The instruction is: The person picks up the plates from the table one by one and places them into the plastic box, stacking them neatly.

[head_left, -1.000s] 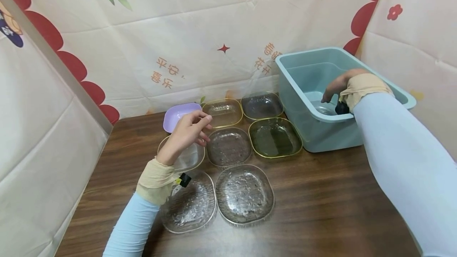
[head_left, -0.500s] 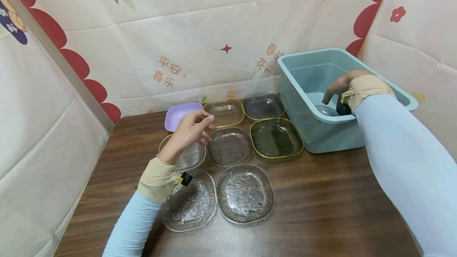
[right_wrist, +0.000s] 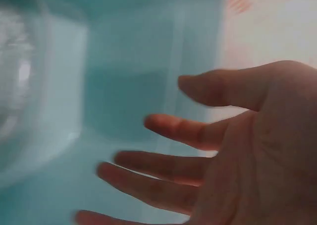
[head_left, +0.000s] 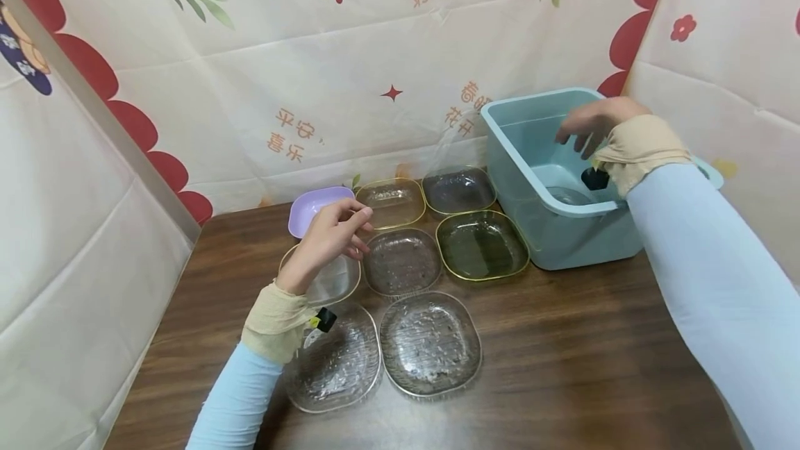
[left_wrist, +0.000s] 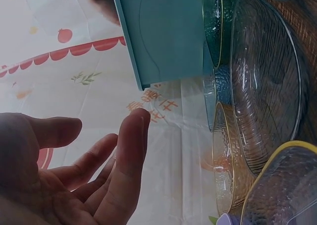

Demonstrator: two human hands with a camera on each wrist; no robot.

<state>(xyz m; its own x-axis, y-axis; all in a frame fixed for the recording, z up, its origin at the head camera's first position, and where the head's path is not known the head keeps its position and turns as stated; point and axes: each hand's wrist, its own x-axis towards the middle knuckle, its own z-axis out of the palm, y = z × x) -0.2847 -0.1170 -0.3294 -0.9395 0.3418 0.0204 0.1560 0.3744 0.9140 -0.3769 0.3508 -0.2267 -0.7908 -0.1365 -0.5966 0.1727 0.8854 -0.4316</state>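
Note:
The right hand (head_left: 596,123) hangs over the blue-green tub (head_left: 578,245), empty, its fingers spread and relaxed. A clear plate (head_left: 569,195) lies on the tub floor below it; the right wrist view shows this plate (right_wrist: 12,76) at its left edge. Above a clear gold-rimmed dish (head_left: 334,280) hovers the left hand (head_left: 328,238), fingers loosely bent and holding nothing. Beside it are a purple dish (head_left: 309,208), an amber dish (head_left: 390,203) and a greyish-brown dish (head_left: 402,262). A dark green dish (head_left: 482,245) and a blue-grey dish (head_left: 459,189) stand near the tub.
Two clear ribbed plates (head_left: 430,344) lie side by side at the front of the wooden table (head_left: 562,367). A printed cloth (head_left: 350,75) hangs behind the dishes and tub, with more cloth at both sides.
The right hand has risen from inside the tub to around its rim level, leaving the clear plate on the tub floor. The left hand has stayed nearly still.

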